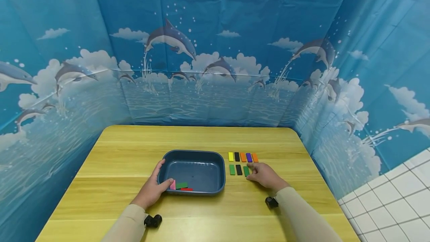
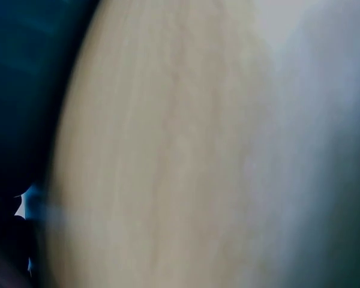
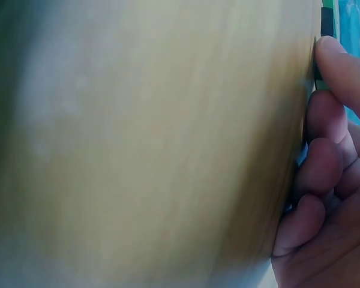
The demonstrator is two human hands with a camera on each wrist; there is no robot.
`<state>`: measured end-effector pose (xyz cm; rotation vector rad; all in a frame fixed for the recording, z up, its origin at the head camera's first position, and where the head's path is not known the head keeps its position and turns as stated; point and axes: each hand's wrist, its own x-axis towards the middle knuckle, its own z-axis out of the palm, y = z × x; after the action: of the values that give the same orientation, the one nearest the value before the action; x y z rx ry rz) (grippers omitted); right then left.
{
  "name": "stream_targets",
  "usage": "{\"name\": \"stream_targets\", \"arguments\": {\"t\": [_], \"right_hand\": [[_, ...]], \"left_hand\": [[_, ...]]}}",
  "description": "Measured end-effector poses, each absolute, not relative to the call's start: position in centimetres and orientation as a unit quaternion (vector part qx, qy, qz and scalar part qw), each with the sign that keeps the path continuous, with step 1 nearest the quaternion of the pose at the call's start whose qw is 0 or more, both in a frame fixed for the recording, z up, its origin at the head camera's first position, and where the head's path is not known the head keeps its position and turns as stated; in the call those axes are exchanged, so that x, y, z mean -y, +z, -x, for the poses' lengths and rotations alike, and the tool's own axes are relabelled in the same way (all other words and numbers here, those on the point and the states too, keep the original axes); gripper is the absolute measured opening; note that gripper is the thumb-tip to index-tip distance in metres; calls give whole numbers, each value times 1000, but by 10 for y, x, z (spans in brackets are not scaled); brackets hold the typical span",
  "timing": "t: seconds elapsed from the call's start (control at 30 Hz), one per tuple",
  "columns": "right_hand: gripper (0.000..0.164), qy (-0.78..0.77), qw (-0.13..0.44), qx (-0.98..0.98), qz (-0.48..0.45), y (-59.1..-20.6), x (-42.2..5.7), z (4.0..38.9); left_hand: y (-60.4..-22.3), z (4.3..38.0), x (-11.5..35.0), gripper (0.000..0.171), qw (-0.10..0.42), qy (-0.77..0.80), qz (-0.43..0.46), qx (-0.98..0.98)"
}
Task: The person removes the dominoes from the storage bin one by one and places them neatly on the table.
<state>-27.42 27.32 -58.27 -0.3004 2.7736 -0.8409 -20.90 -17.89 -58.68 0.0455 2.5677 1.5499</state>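
Note:
A dark blue plastic tub (image 1: 215,189) stands on the wooden table, and my left hand (image 1: 152,189) holds its left side, thumb over the near rim and fingers along the outer wall. Inside, by the near left corner, lie a pink tile (image 1: 173,185), a green tile (image 1: 181,185) and a red tile (image 1: 186,189). My right hand (image 1: 265,176) pinches another green tile (image 1: 246,171) at the right end of the near row, thumb at its near end and index finger at its far end. In the right wrist view the other fingers (image 3: 318,168) are curled.
Left of the pinched tile lie a black tile (image 1: 239,170) and a green tile (image 1: 232,170). Behind them runs a row with a yellow tile (image 1: 230,156), a black, two orange and a purple tile (image 1: 249,157). A dolphin-print curtain (image 1: 208,96) hangs behind the table (image 1: 134,141).

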Motion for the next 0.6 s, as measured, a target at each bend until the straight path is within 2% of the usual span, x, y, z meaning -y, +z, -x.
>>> {"name": "stream_targets", "arguments": {"t": [0.2,0.33,0.47,0.6], "right_hand": [[58,-301,119,-942,93,-582,-276,274],[54,-315,118,-939,73,-567,-272,277],[48,-294,108,-945,97,-538,-245,286],[42,-261,116,-944,167,-511,-197,295]], "left_hand": [[-588,210,178,78,72,516,-15,-853],[-587,210,178,78,75,516,-14,-853],[-588,210,179,78,76,519,-14,-851],[-588,210,179,78,75,522,-15,-850]]}}
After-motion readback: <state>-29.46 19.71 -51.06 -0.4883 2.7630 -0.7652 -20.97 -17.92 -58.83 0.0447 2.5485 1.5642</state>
